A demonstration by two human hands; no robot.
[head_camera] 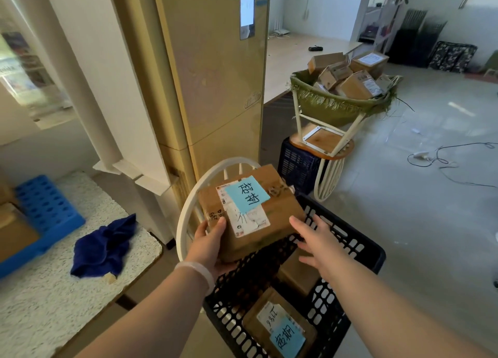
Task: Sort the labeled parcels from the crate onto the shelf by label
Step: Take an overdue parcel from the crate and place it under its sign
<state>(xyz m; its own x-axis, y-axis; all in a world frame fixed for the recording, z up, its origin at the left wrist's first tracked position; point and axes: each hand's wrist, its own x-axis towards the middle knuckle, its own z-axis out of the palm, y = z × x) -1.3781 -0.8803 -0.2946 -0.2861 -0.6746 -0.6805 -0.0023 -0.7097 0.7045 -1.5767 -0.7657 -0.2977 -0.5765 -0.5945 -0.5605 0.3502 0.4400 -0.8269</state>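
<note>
Gripping the parcel (280, 212) at its 7 o'clock corner, our left hand (213, 239) lays thumb on top, above the crate (359, 252). Our right hand (315, 239), fingers spread, empty, sits at 4 o'clock.

The left hand (211, 243) grips a parcel (280, 209) by its near left corner, thumb on top across the white slip, a pale bracelet (194, 271) on the wrist. A blue label (246, 194) with handwritten characters sits on the parcel just beyond that thumb. The right hand (316, 240) is spread with straight fingers at the parcel's right edge; contact is unclear. Under both hands stands a black crate (358, 250), with a second parcel (253, 322) inside between the forearms. Left of the left hand a blue cloth (105, 247) lies on a speckled table (54, 298). Well beyond the right hand, a green basket (331, 107) holds boxes (350, 74).
</note>
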